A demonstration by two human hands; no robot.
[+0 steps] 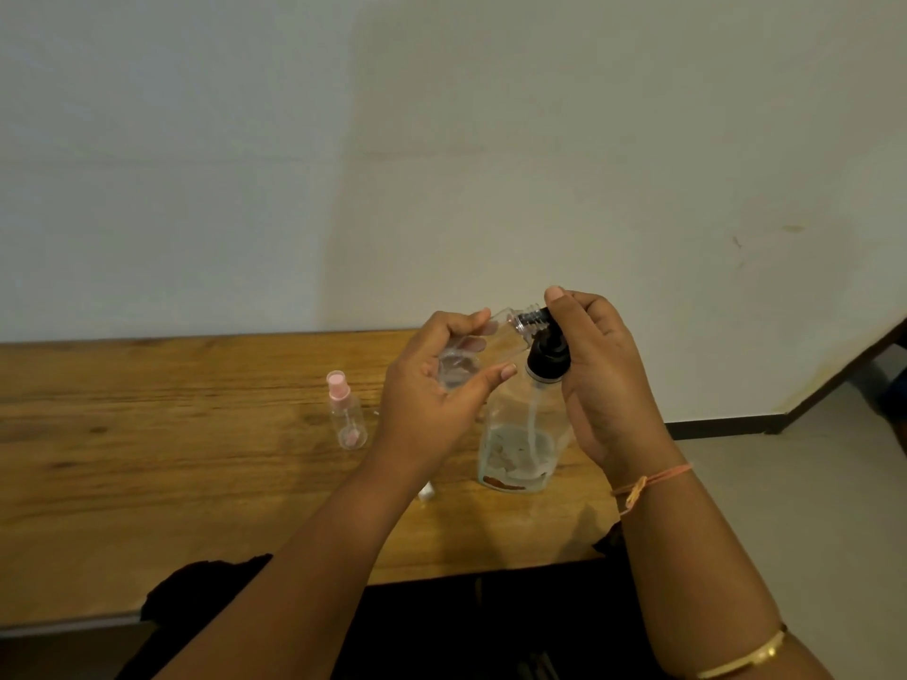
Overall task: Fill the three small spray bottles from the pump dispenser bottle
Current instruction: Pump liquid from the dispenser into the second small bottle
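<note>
**Small bottle held to the pump nozzle, seen from the head camera**

Head view. The left hand grasps a clear small bottle, fingers curled over its body and thumb under it. The bottle is lifted off the bench and tilted, with its uncapped threaded neck pointing up and to the right and touching the nozzle of the black pump head. The right hand is wrapped round the pump head, with one fingertip showing above the nozzle. The pump bottle, clear and squarish, stands upright on the bench near its right end, below both hands; liquid fills only its lower part and a tube runs down inside it. A second small spray bottle with a pink cap stands upright on the bench, to the left of the left hand and apart from it. A small white object lies on the bench, mostly hidden by the left forearm. The right forearm carries an orange thread band at the wrist and a gold bangle lower down
</note>
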